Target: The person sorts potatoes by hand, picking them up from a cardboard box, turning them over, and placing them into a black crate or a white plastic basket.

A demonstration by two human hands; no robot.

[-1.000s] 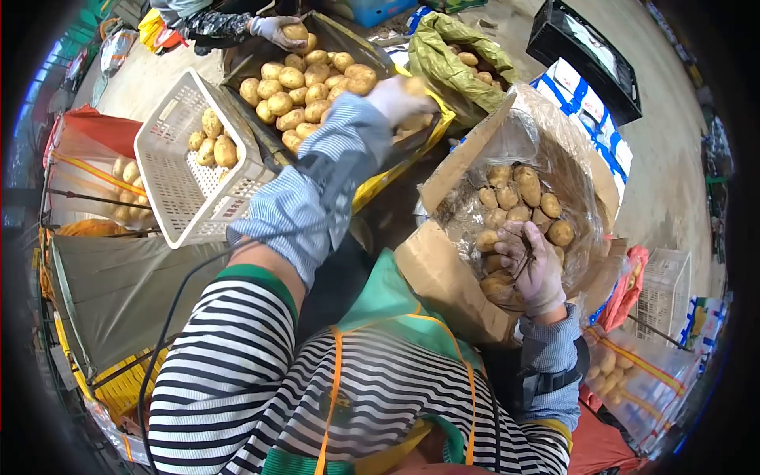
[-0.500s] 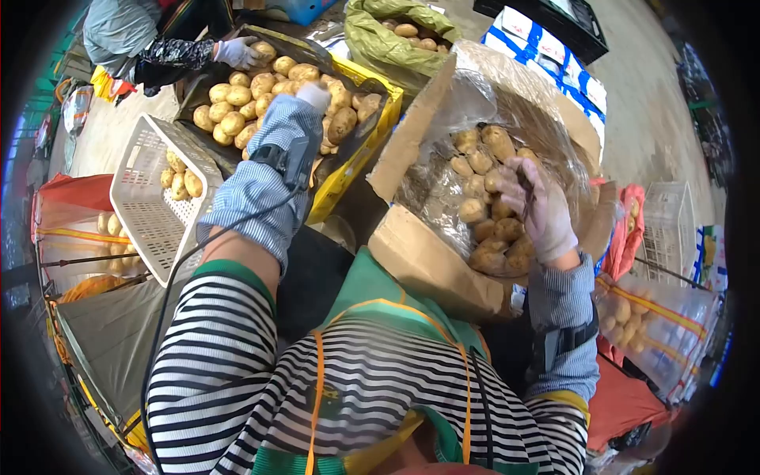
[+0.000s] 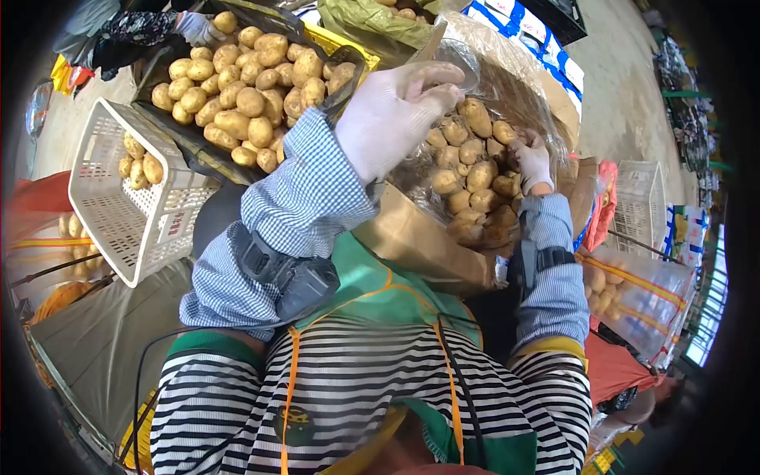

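My left hand (image 3: 400,115), in a white glove, is raised over the near left side of an open cardboard box (image 3: 427,249). Its fingers curl toward the thumb; whatever lies beneath them is hidden. Inside the plastic-lined box is a heap of potatoes (image 3: 480,176). My right hand (image 3: 533,161), also gloved, is at the heap's right edge with fingers bent around a potato (image 3: 514,147), which is mostly covered. Left of the box stands a yellow crate (image 3: 342,46) with a dark liner, full of potatoes (image 3: 250,103).
A white plastic basket (image 3: 119,206) tilts at the left with several potatoes inside. A co-worker's gloved hand (image 3: 199,28) touches the crate's far corner. Behind the box are a green sack (image 3: 348,24) and blue-taped white boxes (image 3: 532,32). A clear bag of potatoes (image 3: 633,305) lies right.
My left hand has moved right, from over the potato crate to above the cardboard box. My right hand has shifted slightly up within the box. The whole view has shifted a little.
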